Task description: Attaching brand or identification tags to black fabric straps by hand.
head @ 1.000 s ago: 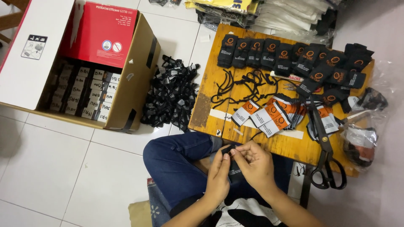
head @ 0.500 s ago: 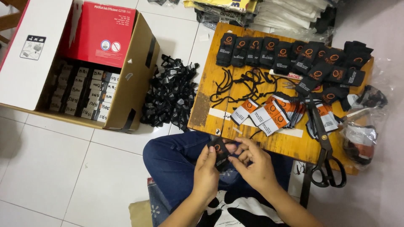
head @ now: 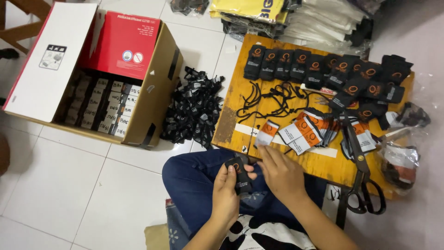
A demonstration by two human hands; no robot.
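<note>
— Since a moment ago, what moved?
— Right hand (head: 282, 173) has let go and reaches, fingers loosely spread, toward the white tags (head: 296, 132) at the near edge of the wooden board (head: 231, 120).
— And the left hand (head: 225, 194)?
— Over the lap, closed around a small black tag (head: 239, 175), held upright.

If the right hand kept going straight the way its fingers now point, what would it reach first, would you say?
Probably the white paper tag lying at the near edge of the wooden board. The right hand points up toward it, fingertips very near; depth is hard to judge.
</note>
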